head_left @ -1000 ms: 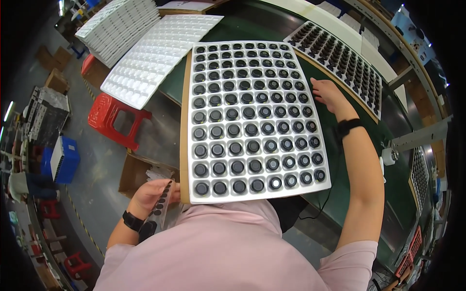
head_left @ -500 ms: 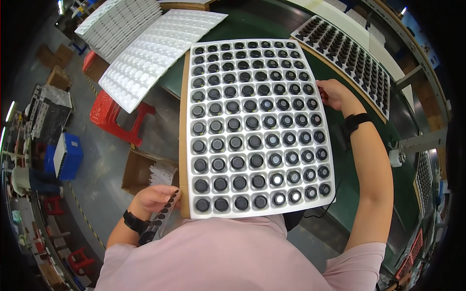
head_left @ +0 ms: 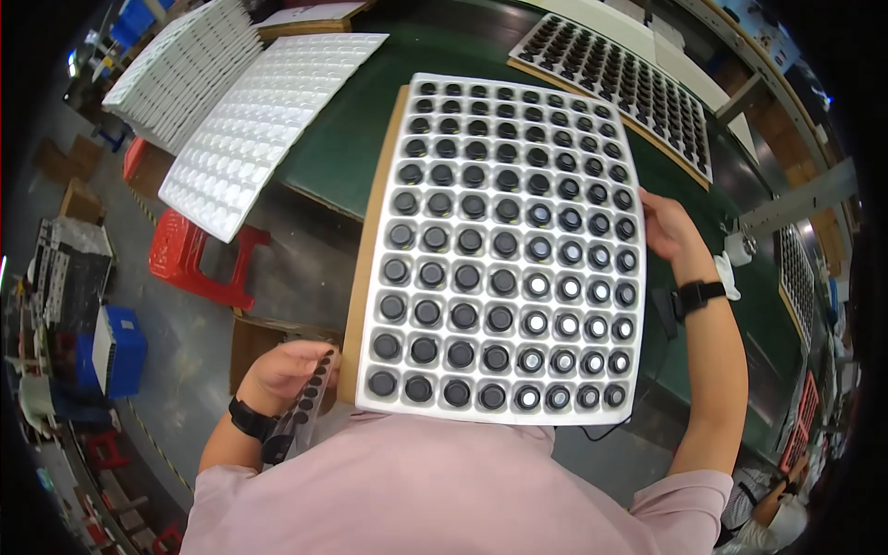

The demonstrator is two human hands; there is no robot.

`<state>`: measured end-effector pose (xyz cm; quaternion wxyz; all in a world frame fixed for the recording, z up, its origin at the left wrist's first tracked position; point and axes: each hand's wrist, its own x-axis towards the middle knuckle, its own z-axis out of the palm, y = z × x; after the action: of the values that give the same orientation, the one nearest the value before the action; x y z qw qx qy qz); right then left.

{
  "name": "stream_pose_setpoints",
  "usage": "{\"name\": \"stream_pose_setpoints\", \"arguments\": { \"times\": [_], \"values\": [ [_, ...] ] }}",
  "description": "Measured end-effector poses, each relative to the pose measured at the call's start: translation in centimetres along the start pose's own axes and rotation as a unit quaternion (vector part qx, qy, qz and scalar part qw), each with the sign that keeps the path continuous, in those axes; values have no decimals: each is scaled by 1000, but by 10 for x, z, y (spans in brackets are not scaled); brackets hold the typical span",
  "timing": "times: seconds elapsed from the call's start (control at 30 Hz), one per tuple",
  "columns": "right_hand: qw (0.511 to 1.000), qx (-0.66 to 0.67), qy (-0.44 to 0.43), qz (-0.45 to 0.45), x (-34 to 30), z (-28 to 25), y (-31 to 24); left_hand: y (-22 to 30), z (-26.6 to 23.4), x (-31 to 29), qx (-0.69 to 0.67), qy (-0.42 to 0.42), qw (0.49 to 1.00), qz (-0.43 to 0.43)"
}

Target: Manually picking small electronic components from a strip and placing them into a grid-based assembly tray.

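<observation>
Head view: a stack of white trays [head_left: 190, 74], then a red stool [head_left: 199, 264], at my far left.
Left hand [head_left: 291, 370]: my grip is pinched on a clear strip [head_left: 314, 402] of black discs, close by the cardboard backing [head_left: 350, 375].
Loaded tray [head_left: 481, 416]: between my hands, wells holding black round pieces; its far end has swung rightward.
Right hand [head_left: 673, 231]: now at the tray's edge, not apart from it, so I judge that side steadied; fingertips hidden, I cannot tell how closed my grip is.
Counter [head_left: 763, 351]: green, beyond my right forearm.
</observation>
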<state>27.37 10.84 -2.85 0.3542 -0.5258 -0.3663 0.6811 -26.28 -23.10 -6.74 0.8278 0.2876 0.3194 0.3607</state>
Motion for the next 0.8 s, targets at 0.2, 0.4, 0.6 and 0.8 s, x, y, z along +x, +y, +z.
{"name": "stream_pose_setpoints", "arguments": {
  "times": [0.2,0.4,0.6,0.8],
  "values": [
    [987,134,90,-12,-64,3,37,102,-45,31,-45,-36,998,40],
    [971,137,198,4,-108,28,46,179,-114,80,-142,-47,985,89],
    [958,168,233,2,-152,98,36,243,-108,111,-115,55,980,154],
    [954,209,212,-37,-166,154,38,237,-161,107,-230,-98,946,205]
  ]
}}
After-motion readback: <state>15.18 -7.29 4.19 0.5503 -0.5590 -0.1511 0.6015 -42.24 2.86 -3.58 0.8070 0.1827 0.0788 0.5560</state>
